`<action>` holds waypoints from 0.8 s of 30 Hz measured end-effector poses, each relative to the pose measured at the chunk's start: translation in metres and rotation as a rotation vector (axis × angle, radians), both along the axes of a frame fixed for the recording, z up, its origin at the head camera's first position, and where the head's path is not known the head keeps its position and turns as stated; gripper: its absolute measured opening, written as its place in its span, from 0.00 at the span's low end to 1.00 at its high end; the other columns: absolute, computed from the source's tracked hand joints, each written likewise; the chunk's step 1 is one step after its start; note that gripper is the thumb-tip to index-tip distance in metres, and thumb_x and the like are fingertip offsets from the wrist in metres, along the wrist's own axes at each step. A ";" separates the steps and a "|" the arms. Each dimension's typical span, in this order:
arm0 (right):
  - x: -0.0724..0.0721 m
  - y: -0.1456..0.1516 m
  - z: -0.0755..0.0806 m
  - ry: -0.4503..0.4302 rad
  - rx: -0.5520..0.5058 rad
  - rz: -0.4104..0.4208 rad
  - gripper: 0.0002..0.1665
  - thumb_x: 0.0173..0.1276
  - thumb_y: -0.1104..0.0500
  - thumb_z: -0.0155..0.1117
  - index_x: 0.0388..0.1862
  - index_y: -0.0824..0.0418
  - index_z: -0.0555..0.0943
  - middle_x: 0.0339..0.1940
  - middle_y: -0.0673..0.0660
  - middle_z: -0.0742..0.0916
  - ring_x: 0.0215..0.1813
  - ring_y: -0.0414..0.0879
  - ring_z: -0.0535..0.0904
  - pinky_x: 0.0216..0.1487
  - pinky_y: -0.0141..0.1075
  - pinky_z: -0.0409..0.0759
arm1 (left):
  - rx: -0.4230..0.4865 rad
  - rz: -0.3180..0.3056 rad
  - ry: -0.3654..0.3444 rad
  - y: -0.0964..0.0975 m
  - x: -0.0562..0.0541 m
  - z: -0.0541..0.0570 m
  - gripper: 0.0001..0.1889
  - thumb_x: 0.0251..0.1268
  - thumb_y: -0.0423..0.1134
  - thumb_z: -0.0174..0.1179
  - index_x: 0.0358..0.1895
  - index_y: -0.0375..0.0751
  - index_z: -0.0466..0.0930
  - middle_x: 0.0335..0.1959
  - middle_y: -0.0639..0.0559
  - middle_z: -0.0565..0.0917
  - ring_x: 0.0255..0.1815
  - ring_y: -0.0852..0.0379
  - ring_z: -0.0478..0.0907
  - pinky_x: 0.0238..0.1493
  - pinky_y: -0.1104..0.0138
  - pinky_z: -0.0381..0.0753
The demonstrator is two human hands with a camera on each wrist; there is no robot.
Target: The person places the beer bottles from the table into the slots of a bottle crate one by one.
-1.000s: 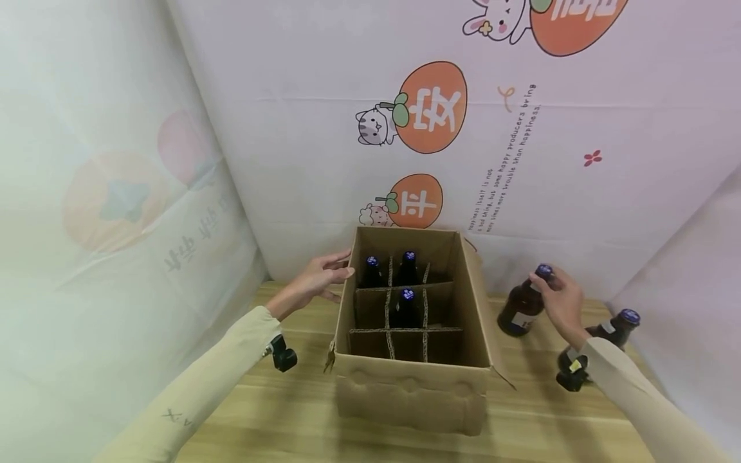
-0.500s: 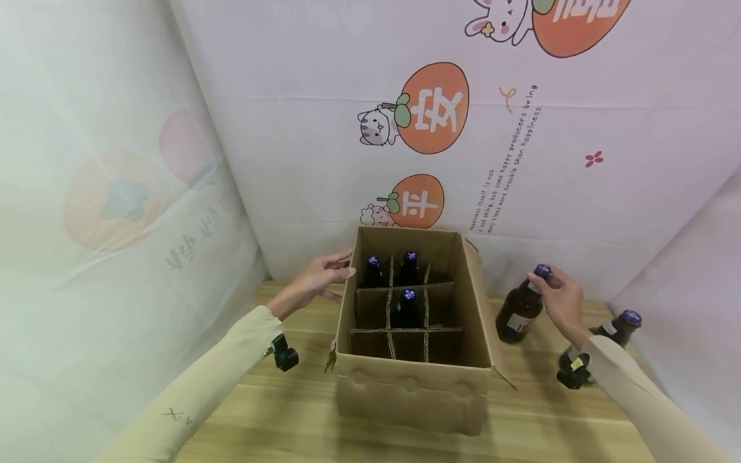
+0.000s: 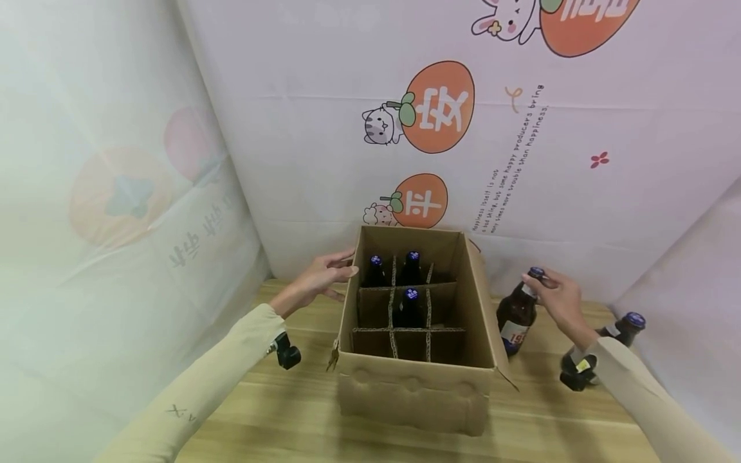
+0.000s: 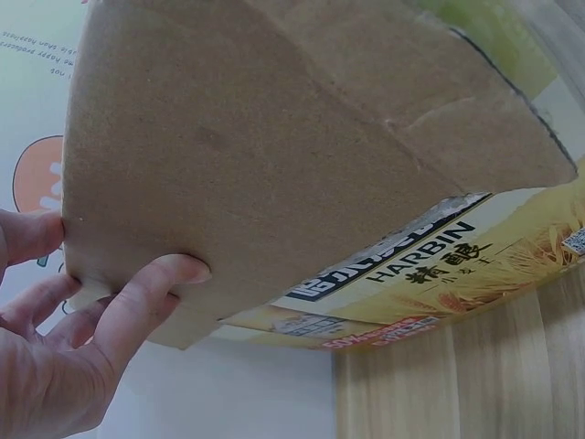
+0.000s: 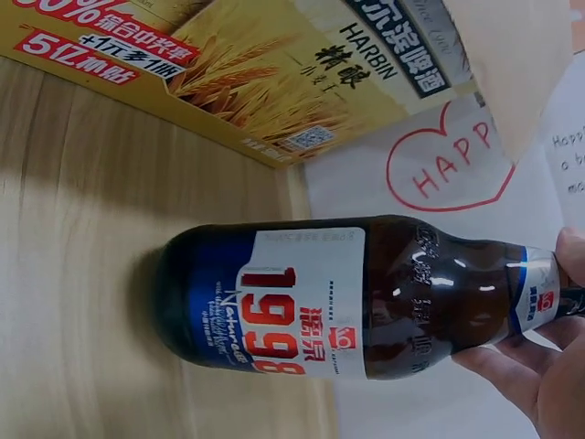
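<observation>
The left hand pinches the left edge of the box, where three capped bottles stand. The right hand grasps a labelled bottle by the neck, now shifted nearer the box, just outside.

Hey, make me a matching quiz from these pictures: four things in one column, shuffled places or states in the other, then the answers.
Column one
1. left hand
2. right hand
3. cardboard box
4. table

Column two
A. open on top, with divided compartments
B. pale wood grain
C. touching a side of the cardboard box
D. holding a brown bottle by the neck

Right pairs: 1-C, 2-D, 3-A, 4-B
</observation>
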State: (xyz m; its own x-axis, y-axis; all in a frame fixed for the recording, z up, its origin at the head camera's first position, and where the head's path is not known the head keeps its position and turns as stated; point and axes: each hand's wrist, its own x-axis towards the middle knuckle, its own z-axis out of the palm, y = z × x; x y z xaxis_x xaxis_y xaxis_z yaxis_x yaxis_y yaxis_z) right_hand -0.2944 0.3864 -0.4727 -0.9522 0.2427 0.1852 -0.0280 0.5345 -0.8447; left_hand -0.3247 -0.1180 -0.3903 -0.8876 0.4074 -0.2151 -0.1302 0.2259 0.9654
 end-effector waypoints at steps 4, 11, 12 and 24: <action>-0.001 -0.006 0.009 -0.004 0.039 0.030 0.41 0.76 0.44 0.67 0.73 0.72 0.73 0.61 0.76 0.83 0.34 0.23 0.82 0.35 0.25 0.88 | -0.005 0.013 -0.003 0.000 0.001 0.002 0.37 0.79 0.39 0.59 0.85 0.48 0.54 0.82 0.36 0.62 0.75 0.29 0.68 0.51 0.51 0.92; 0.003 -0.010 0.029 0.035 0.024 0.042 0.37 0.76 0.48 0.69 0.70 0.75 0.75 0.44 0.47 0.91 0.32 0.24 0.84 0.33 0.26 0.89 | -0.008 0.014 -0.015 0.003 0.001 -0.001 0.36 0.78 0.39 0.60 0.84 0.50 0.57 0.82 0.37 0.63 0.75 0.30 0.69 0.50 0.52 0.93; 0.003 -0.010 0.031 0.043 0.011 0.052 0.37 0.76 0.49 0.69 0.70 0.75 0.75 0.41 0.42 0.90 0.32 0.25 0.84 0.33 0.27 0.90 | -0.007 0.012 -0.019 0.004 0.001 -0.002 0.36 0.78 0.39 0.60 0.84 0.51 0.57 0.82 0.37 0.63 0.75 0.30 0.69 0.50 0.52 0.93; -0.003 -0.019 0.065 0.020 -0.057 0.094 0.38 0.76 0.50 0.68 0.72 0.77 0.71 0.29 0.21 0.82 0.29 0.29 0.86 0.34 0.29 0.91 | -0.005 0.025 -0.015 0.002 0.001 0.001 0.36 0.79 0.38 0.59 0.85 0.50 0.55 0.82 0.37 0.63 0.75 0.30 0.69 0.50 0.52 0.93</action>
State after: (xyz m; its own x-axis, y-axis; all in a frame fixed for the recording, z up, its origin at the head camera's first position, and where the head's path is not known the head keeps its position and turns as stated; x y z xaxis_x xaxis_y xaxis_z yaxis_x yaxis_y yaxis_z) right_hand -0.2969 0.3671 -0.4074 -0.9675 0.1634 0.1931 -0.0930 0.4800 -0.8723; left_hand -0.3239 -0.1159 -0.3892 -0.8940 0.3844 -0.2302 -0.1501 0.2272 0.9622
